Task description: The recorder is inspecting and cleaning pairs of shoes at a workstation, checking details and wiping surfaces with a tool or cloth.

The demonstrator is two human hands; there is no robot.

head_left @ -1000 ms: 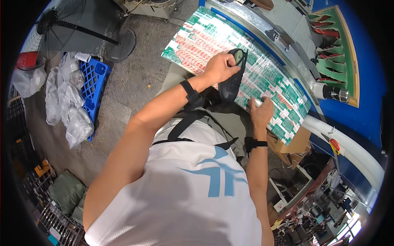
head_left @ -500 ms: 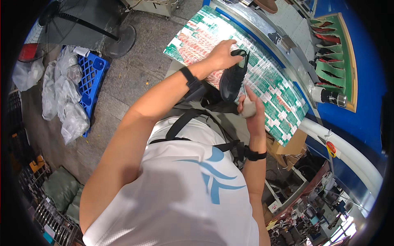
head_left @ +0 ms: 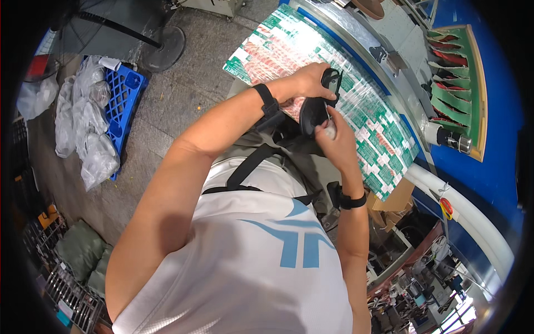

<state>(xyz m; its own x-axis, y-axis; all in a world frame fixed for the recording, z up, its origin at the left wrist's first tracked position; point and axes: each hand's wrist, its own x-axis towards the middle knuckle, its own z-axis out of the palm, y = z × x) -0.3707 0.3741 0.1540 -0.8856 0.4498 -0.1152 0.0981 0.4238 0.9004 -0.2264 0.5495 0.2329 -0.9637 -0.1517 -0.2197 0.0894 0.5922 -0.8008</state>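
A black shoe (head_left: pixel 311 116) is over the near edge of a table covered in green, white and red printed sheet (head_left: pixel 384 145). My left hand (head_left: pixel 313 81) is closed on the shoe's far end, its thumb by the opening. My right hand (head_left: pixel 339 142) is against the shoe's near end. A small whitish wad (head_left: pixel 330 131) is held in its fingers, partly hidden, and I cannot make out whether it is cloth or paper.
Beyond the table's right edge runs a metal-edged line with a brown shoe (head_left: pixel 369 8). Green and red pieces stand in a wooden frame (head_left: pixel 473 94). Scissors (head_left: pixel 446 209) hang by a white tube (head_left: pixel 478 220). At left are a blue crate (head_left: pixel 127 100), plastic bags (head_left: pixel 92 122) and a round stand base (head_left: pixel 167 50).
My right hand has moved in against the near part of the shoe with the whitish wad. The shoe has tilted and my left hand has shifted slightly right.
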